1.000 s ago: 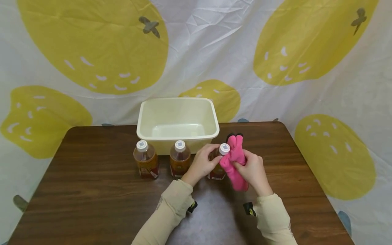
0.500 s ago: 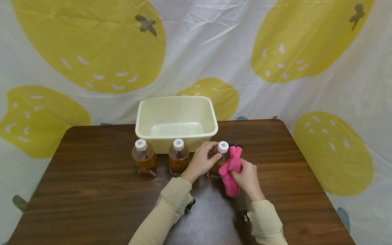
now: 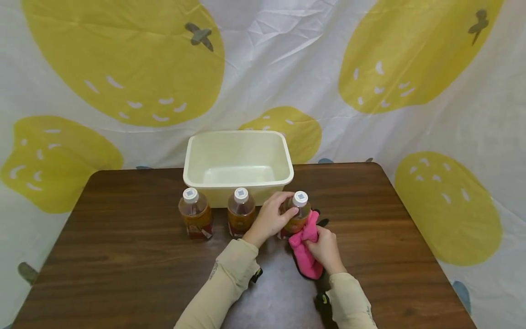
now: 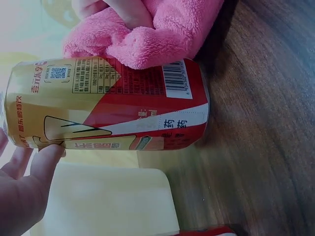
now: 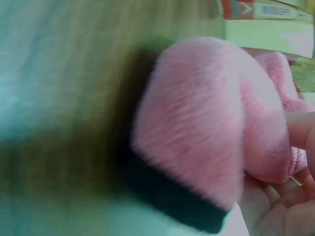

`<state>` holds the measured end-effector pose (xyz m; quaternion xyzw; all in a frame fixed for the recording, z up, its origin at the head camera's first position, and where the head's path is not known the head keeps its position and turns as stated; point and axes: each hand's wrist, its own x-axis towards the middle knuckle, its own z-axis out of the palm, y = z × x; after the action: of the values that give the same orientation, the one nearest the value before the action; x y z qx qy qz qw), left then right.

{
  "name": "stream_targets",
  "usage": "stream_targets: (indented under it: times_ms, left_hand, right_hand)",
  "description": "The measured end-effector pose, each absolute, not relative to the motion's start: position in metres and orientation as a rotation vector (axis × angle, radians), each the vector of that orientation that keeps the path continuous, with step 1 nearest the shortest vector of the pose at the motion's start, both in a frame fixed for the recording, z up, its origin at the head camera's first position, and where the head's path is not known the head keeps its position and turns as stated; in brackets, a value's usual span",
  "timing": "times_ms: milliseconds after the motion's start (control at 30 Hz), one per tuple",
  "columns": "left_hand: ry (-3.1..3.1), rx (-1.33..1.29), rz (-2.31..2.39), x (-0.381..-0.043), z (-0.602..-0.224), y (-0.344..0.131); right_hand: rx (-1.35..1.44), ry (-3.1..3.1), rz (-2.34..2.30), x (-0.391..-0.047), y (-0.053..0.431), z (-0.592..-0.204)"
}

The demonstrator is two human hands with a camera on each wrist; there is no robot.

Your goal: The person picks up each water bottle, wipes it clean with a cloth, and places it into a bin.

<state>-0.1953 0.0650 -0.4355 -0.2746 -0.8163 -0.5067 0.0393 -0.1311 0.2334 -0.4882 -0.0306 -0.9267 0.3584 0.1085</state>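
A drink bottle point(image 3: 298, 223) with a white cap and amber contents stands upright on the wooden table. Around its upper part my left hand point(image 3: 271, 216) holds it, thumb near the cap; the fingertips touch its yellow end in the left wrist view. My right hand point(image 3: 325, 249) grips a bunched pink cloth point(image 3: 309, 261) with dark edging. The fluffy cloth lies against the bottle's red and yellow label point(image 4: 128, 105) in the left wrist view. Close up in the right wrist view, a blurred fold of the cloth point(image 5: 192, 118) hides most of the fingers.
Two similar bottles stand to the left, a middle bottle point(image 3: 241, 214) and a far-left bottle point(image 3: 196, 217). Behind them sits a cream plastic basin point(image 3: 238, 186). A white curtain point(image 3: 283, 82) with yellow fruit prints hangs behind the table point(image 3: 135, 256).
My right hand has moved the pink cloth down along the bottle's right side, toward me and slightly left. My left hand keeps its hold on the bottle, which stays in place.
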Motion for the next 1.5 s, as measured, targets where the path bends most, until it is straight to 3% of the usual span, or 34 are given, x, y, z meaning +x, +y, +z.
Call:
stream_targets:
  times_ms: [467,667,1233,1500]
  left_hand:
    - [-2.556,-0.827,-1.500,-0.197,-0.436,0.064]
    - [-2.552,-0.836,-1.482,-0.194,-0.438,0.064]
    - [-2.562,-0.828,-1.457,-0.194,-0.437,0.068]
    - [-2.562,-0.816,-1.442,-0.195,-0.439,0.067]
  right_hand:
    - [0.054,-2.722,0.999,-0.136,0.239,-0.407]
    - [0.085,-2.725,0.994,-0.143,0.235,-0.390]
    - [-0.058,-2.643,1.102,-0.132,0.238,-0.420]
    - [-0.056,-2.704,1.095,-0.135,0.238,-0.462]
